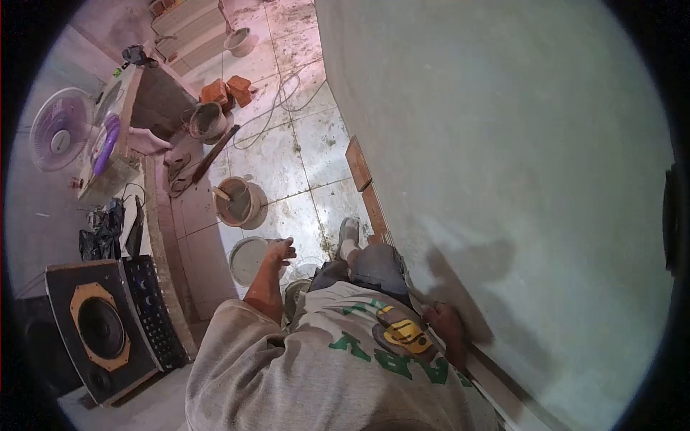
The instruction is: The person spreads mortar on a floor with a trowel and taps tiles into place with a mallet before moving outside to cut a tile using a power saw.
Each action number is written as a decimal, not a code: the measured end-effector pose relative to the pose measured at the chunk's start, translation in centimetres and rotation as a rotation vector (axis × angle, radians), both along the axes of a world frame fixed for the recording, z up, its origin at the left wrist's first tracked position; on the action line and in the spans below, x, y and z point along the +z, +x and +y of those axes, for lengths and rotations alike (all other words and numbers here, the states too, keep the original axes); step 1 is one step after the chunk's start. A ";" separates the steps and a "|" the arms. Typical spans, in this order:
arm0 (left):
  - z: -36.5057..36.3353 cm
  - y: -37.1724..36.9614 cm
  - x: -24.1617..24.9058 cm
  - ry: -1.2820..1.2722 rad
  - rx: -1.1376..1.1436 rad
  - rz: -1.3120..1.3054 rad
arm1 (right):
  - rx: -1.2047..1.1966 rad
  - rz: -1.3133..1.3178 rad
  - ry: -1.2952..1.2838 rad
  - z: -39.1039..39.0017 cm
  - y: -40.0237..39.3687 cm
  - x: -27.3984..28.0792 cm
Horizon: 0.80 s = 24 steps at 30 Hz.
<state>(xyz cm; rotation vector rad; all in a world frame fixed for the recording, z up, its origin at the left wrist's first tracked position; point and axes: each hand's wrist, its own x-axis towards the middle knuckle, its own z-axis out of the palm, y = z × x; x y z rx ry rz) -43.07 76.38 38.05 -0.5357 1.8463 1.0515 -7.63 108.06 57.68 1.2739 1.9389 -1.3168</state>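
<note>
My left hand (282, 251) reaches over the tiled floor with its fingers apart, holding nothing that I can see. Just beside it in view is a round tub of grey mix (249, 260). Farther ahead stands a bucket (237, 202) with grey mix and a wooden handle sticking out. Close to the grey-green plastered wall (532, 179), my right hand (443, 321) has curled fingers; what lies inside them is hidden. A long pale strip (507, 391) runs past that hand along the wall. My shirt partly covers another container (295, 298) near my legs.
Brown tile pieces (359, 164) line the wall's foot. Beyond the buckets are another bucket (208, 121), red bricks (226, 91) and a loose cable (277, 108) on the splattered floor (280, 161). At left, a speaker (103, 327) and a fan (62, 131) stand by a ledge.
</note>
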 end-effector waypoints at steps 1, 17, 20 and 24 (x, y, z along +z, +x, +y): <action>1.3 -0.6 0.0 0.043 0.028 0.017 | -0.065 -0.004 -0.024 -0.2 0.4 -0.7; 21.8 -23.0 1.9 0.344 -0.041 0.076 | -0.279 -0.262 0.038 2.0 -12.8 -1.8; 21.2 -23.9 -4.5 0.312 -0.051 -0.070 | -0.324 -0.216 0.136 1.7 -14.2 -4.5; 21.8 -24.8 -8.0 0.323 -0.006 -0.242 | -0.426 -0.212 0.164 2.2 -22.2 -6.8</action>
